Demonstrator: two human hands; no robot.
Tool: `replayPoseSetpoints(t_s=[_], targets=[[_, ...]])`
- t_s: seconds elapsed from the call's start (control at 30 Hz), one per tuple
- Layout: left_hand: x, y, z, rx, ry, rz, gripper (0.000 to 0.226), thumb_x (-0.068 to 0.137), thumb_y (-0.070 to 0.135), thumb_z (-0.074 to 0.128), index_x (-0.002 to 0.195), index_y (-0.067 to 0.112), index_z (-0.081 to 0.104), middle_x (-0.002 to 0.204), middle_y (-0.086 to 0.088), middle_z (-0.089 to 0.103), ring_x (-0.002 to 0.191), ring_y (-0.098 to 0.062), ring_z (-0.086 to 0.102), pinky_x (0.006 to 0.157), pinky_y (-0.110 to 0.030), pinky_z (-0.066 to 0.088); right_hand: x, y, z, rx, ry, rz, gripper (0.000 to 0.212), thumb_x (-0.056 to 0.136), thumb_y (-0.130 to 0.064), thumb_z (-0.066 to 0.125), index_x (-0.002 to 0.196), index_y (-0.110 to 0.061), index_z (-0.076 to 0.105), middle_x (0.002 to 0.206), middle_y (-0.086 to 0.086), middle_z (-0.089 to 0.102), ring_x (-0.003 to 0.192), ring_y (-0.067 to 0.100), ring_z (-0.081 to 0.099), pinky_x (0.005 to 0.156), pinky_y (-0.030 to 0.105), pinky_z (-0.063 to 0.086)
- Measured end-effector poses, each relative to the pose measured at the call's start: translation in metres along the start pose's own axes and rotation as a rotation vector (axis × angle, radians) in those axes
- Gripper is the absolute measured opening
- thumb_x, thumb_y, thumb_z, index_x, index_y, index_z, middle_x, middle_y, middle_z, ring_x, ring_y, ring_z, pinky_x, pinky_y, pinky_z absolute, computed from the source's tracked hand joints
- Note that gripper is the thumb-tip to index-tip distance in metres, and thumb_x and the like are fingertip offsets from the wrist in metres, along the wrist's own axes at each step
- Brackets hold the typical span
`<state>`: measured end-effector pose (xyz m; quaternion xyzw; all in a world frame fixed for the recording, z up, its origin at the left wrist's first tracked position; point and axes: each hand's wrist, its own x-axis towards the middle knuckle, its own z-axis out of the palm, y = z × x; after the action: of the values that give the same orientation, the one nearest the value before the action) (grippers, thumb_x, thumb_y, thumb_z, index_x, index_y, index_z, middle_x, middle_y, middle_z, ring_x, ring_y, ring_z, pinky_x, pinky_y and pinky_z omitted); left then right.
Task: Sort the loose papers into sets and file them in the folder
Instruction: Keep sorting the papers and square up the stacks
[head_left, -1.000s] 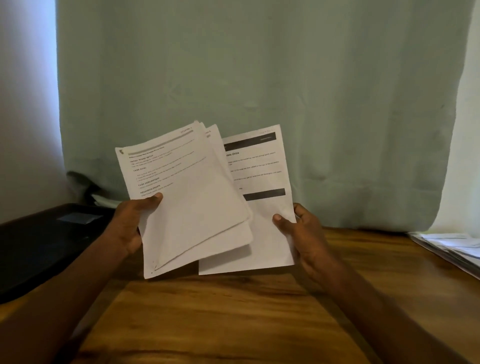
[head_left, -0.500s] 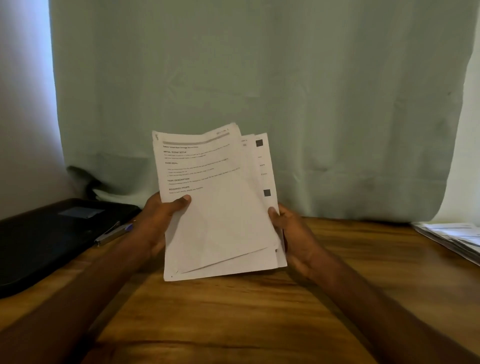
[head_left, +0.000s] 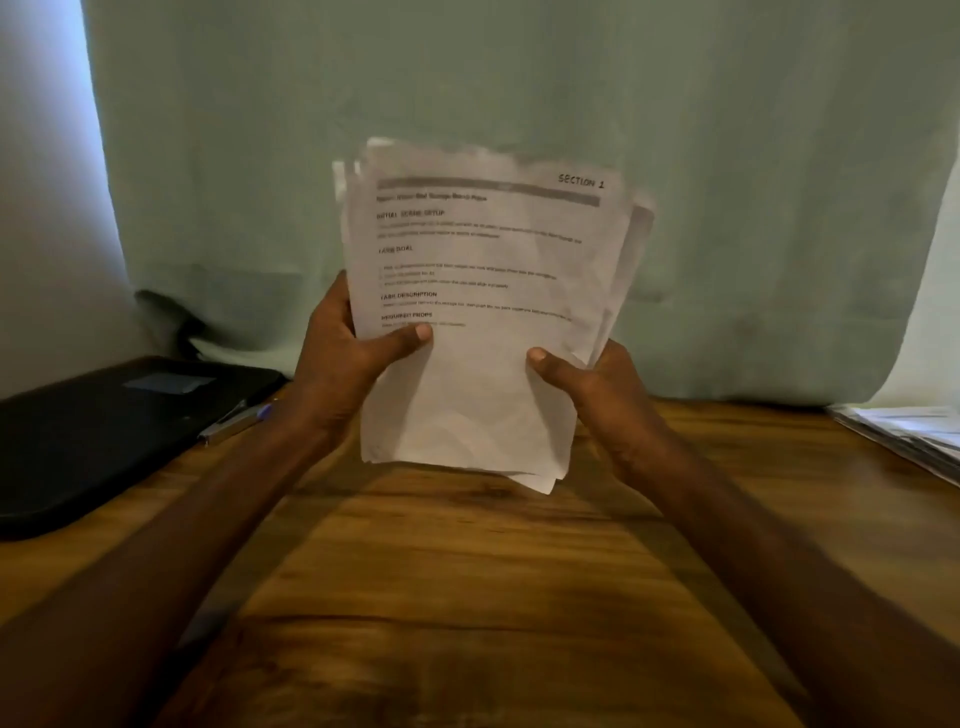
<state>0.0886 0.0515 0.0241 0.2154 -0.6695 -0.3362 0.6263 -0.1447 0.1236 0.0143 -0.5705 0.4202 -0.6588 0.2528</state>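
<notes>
The small stack of white printed paper sheets (head_left: 483, 332) is held upright above the brown wooden tabletop (head_left: 467, 597), facing the wearer, with its lower edge clear of the wood. The front page is marked "SECTION 1" at its top right corner, and the edges of several sheets behind it peek out unevenly at the top left, along the right side and at the bottom right corner (so the set is gathered but not yet squared).

The left hand (head_left: 345, 364) grips the stack's left edge, thumb curled over the front page and the fingers hidden behind it. The right hand (head_left: 589, 376) grips the right edge the same way, thumb on the front, fingers out of sight behind the paper.

To do this step well, I would judge that the grip should loosen slightly and the bottom edge be tapped on the table, then a side edge, so the sheets slide flush before they are filed. Pinching too hard will likely crease the thin pages; too slack and a back sheet may slip out.

To the left lies a flat black folder-like case (head_left: 88, 431), shut, with a silver pen with a blue tip (head_left: 236, 418) beside it. At the far right edge of the table sits another pile of white papers (head_left: 914, 436), apparently not yet sorted. A pale green curtain (head_left: 519, 78) hangs behind.
</notes>
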Motion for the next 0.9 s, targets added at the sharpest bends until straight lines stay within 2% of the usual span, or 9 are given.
replayPoseSetpoints(t_s=[0.17, 0.3, 0.37, 0.5, 0.63, 0.7, 0.77, 0.83, 0.9], targets=[[-0.009, -0.01, 0.006, -0.093, -0.082, -0.167, 0.051, 0.078, 0.025, 0.084, 0.126, 0.02, 0.067, 0.122, -0.001, 0.074, 0.111, -0.024, 0.071, 0.099, -0.054, 0.055, -0.003, 0.0, 0.002, 0.049, 0.101, -0.01, 0.015, 0.095, -0.021, 0.07, 0.108, -0.027, 0.069, 0.095, -0.013, 0.076, 0.082, 0.002, 0.073, 0.071, 0.019, 0.059], [-0.009, -0.008, 0.015, -0.122, -0.03, -0.15, 0.026, 0.095, 0.011, 0.067, 0.115, 0.028, 0.068, 0.11, 0.011, 0.077, 0.1, -0.011, 0.073, 0.088, -0.035, 0.06, -0.003, -0.006, 0.002, 0.067, 0.173, -0.103, 0.019, 0.097, -0.018, 0.067, 0.114, -0.026, 0.068, 0.094, -0.019, 0.077, 0.088, 0.002, 0.073, 0.069, 0.015, 0.056], [-0.008, -0.01, 0.017, -0.106, -0.028, -0.153, 0.032, 0.097, 0.004, 0.061, 0.113, 0.031, 0.067, 0.11, 0.013, 0.076, 0.098, -0.009, 0.073, 0.085, -0.031, 0.059, -0.003, -0.006, 0.0, 0.051, 0.148, -0.1, 0.026, 0.094, -0.022, 0.071, 0.119, -0.024, 0.068, 0.1, -0.014, 0.077, 0.09, 0.004, 0.073, 0.07, 0.017, 0.057], [-0.017, -0.027, 0.02, -0.106, -0.056, -0.272, 0.027, 0.093, 0.01, 0.067, 0.109, 0.032, 0.069, 0.104, 0.011, 0.078, 0.101, -0.018, 0.072, 0.093, -0.04, 0.057, -0.002, 0.008, -0.001, -0.08, 0.02, 0.046, 0.029, 0.089, -0.022, 0.078, 0.115, -0.028, 0.065, 0.101, -0.013, 0.073, 0.086, 0.002, 0.07, 0.068, 0.013, 0.054], [-0.017, -0.024, 0.024, -0.175, -0.053, -0.31, 0.019, 0.094, 0.014, 0.07, 0.109, 0.026, 0.072, 0.109, 0.001, 0.078, 0.103, -0.024, 0.073, 0.093, -0.042, 0.058, -0.002, 0.012, 0.0, -0.073, 0.158, -0.004, 0.032, 0.092, -0.019, 0.074, 0.123, -0.02, 0.067, 0.104, -0.011, 0.072, 0.087, 0.001, 0.069, 0.069, 0.011, 0.054], [-0.015, -0.027, 0.024, -0.199, -0.048, -0.292, 0.021, 0.092, 0.019, 0.072, 0.111, 0.028, 0.071, 0.112, 0.0, 0.077, 0.103, -0.021, 0.073, 0.089, -0.039, 0.06, 0.001, 0.012, -0.001, -0.057, 0.17, 0.008, 0.036, 0.092, -0.022, 0.075, 0.127, -0.019, 0.066, 0.109, -0.007, 0.073, 0.093, 0.007, 0.07, 0.072, 0.015, 0.056], [-0.02, -0.037, 0.027, -0.173, -0.054, -0.377, 0.027, 0.087, 0.024, 0.078, 0.112, 0.027, 0.068, 0.109, 0.0, 0.076, 0.099, -0.02, 0.073, 0.081, -0.036, 0.062, 0.0, 0.018, -0.003, -0.1, 0.093, 0.092, 0.043, 0.09, -0.027, 0.077, 0.13, -0.018, 0.063, 0.111, -0.005, 0.071, 0.096, 0.012, 0.069, 0.073, 0.019, 0.055], [-0.028, -0.048, 0.029, -0.151, -0.057, -0.503, 0.042, 0.081, 0.027, 0.084, 0.117, 0.021, 0.064, 0.112, -0.005, 0.073, 0.099, -0.024, 0.072, 0.08, -0.041, 0.063, -0.006, 0.028, -0.001, -0.178, 0.007, 0.188, 0.049, 0.091, -0.034, 0.076, 0.133, -0.018, 0.057, 0.11, -0.007, 0.065, 0.093, 0.007, 0.064, 0.07, 0.017, 0.05], [-0.028, -0.048, 0.031, -0.113, -0.031, -0.47, 0.029, 0.086, 0.022, 0.08, 0.111, 0.021, 0.064, 0.108, -0.002, 0.072, 0.091, -0.015, 0.073, 0.074, -0.031, 0.063, -0.009, 0.032, 0.002, -0.197, 0.033, 0.186, 0.042, 0.093, -0.034, 0.073, 0.129, -0.021, 0.055, 0.104, -0.01, 0.062, 0.087, 0.0, 0.059, 0.067, 0.014, 0.047]])
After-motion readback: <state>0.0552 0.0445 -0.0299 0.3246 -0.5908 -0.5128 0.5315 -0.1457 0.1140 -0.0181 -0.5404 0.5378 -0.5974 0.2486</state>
